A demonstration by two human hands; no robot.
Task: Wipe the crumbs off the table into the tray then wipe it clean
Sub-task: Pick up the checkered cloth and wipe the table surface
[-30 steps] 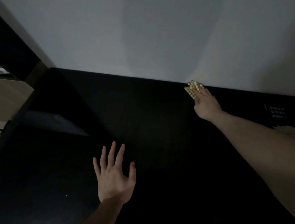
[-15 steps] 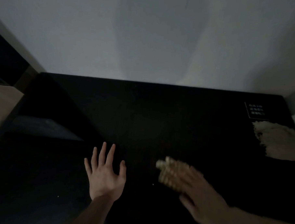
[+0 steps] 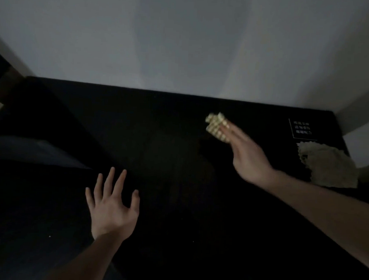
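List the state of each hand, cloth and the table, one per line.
Left hand: flat on the table, fingers spread, holding nothing.
Right hand: straight fingers pressing the checked cloth.
Checked cloth: bunched under the fingertips.
Beige cloth: lying untouched at the right edge.
Table: dark, few specks visible.

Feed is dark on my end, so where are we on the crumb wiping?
Done: cannot confirm; the tray is not clearly visible. In hand: the right hand presses a checked cloth with straight fingers on the black table; the left hand rests flat. Left: pale specks remain near the front, and a second cloth lies unused.
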